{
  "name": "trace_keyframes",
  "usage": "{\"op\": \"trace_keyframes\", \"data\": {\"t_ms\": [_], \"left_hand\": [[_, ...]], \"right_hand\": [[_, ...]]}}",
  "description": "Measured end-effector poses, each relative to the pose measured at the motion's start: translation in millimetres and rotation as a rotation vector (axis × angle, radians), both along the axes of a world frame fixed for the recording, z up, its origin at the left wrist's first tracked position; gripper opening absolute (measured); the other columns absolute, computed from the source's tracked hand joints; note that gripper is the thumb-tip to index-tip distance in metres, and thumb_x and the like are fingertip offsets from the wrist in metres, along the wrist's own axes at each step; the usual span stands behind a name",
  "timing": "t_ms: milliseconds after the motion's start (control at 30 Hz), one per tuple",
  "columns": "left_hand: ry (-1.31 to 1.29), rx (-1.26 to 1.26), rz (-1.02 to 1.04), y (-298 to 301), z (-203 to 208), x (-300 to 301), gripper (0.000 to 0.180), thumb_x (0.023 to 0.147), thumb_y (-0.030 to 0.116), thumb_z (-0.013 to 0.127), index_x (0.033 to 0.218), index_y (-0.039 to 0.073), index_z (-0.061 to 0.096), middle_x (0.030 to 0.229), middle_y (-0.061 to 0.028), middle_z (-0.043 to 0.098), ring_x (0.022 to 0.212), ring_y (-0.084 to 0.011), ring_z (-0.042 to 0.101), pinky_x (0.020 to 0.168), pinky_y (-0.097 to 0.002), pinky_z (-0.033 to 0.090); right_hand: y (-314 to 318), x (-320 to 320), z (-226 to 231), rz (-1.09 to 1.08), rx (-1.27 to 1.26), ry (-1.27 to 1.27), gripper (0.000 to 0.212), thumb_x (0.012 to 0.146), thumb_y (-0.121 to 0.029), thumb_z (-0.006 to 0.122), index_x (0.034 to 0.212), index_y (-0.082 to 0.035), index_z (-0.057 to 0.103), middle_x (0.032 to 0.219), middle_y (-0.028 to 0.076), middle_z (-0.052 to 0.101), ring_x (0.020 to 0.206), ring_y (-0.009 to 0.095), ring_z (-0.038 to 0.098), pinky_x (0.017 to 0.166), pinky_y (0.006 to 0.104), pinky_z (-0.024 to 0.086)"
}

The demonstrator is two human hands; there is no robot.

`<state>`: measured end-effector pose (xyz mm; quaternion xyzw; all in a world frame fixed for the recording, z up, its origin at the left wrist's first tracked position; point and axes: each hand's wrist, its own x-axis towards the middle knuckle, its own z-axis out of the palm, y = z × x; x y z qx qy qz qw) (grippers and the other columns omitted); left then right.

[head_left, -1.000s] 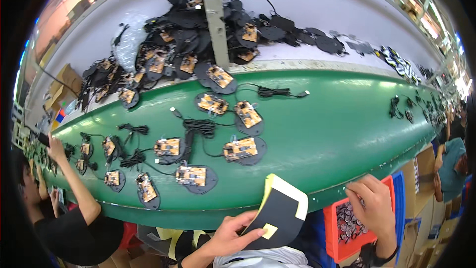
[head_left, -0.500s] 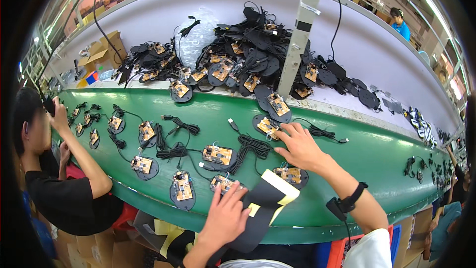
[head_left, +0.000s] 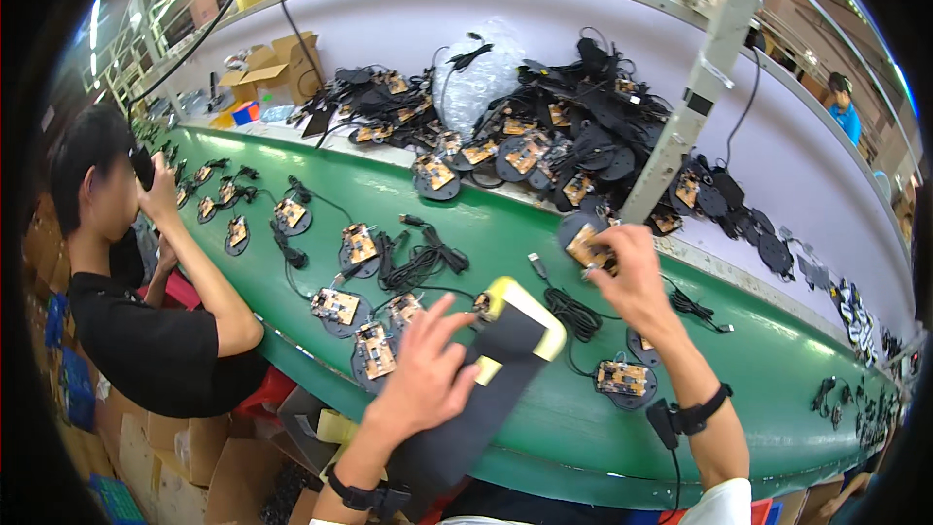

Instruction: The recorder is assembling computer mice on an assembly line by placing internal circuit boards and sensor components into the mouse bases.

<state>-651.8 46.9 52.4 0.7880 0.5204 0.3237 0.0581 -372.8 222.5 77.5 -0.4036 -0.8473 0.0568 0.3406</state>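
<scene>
My right hand (head_left: pixel 637 277) reaches to the far edge of the green belt and grips a tan circuit board (head_left: pixel 586 247) on a round black base between thumb and fingers. My left hand (head_left: pixel 425 369), fingers spread, hovers at the left side of a black sheet (head_left: pixel 501 355) with yellow edges. Just left of that hand lie a circuit board (head_left: pixel 375 350) on its black base and another board (head_left: pixel 404 309), partly hidden by the fingers. Below my right wrist sits one more board (head_left: pixel 622 378) on a black base. A coiled black cable (head_left: pixel 573 313) lies between my hands.
Boards and cables are spread along the green belt (head_left: pixel 505 243). Behind it, a shelf carries a heap of black bases (head_left: pixel 593 126), a clear plastic bag (head_left: pixel 476 87) and a cardboard box (head_left: pixel 277 68). A metal post (head_left: pixel 695 87) rises at the right. A person (head_left: pixel 146 311) sits at left.
My right hand has gone from hovering over a board to gripping one at the belt's far edge. My left hand has lifted off a board, its fingers spreading. The view has shifted left.
</scene>
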Motion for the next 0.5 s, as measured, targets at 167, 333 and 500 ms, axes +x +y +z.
{"op": "trace_keyframes", "data": {"t_ms": [167, 333, 500], "left_hand": [[0.124, -0.192, -0.134, 21.0, -40.9, 2.4, 0.033, 0.094, 0.023, 0.065, 0.099, -0.009, 0.064, 0.164, -0.0178, 0.033, 0.155, -0.0410, 0.020, 0.118, -0.0705, 0.019], [0.121, -0.304, -0.150, 56.4, -37.1, -52.3, 0.028, 0.091, 0.018, 0.063, 0.087, -0.010, 0.064, 0.163, -0.0205, 0.032, 0.155, -0.0414, 0.021, 0.121, -0.0685, 0.017], [0.143, -0.350, 0.029, 100.4, -50.3, -131.6, 0.036, 0.093, 0.025, 0.064, 0.110, -0.006, 0.067, 0.164, -0.0181, 0.033, 0.157, -0.0339, 0.021, 0.122, -0.0670, 0.006]], "right_hand": [[-27.4, -20.3, 61.5, 0.109, 0.082, 0.135, 0.050, 0.068, 0.016, 0.074, 0.113, -0.002, 0.062, 0.117, 0.015, 0.059, 0.111, 0.035, 0.062, 0.095, 0.0407, 0.053], [-56.8, -24.7, 77.8, 0.258, 0.203, 0.115, 0.051, 0.065, 0.018, 0.073, 0.111, -0.001, 0.063, 0.116, 0.015, 0.060, 0.118, 0.037, 0.062, 0.096, 0.0437, 0.053], [-74.8, -31.2, 69.0, 0.653, 0.150, -0.115, 0.033, 0.076, 0.002, 0.066, 0.109, -0.001, 0.065, 0.113, 0.016, 0.061, 0.125, 0.039, 0.059, 0.102, 0.0522, 0.052]]}}
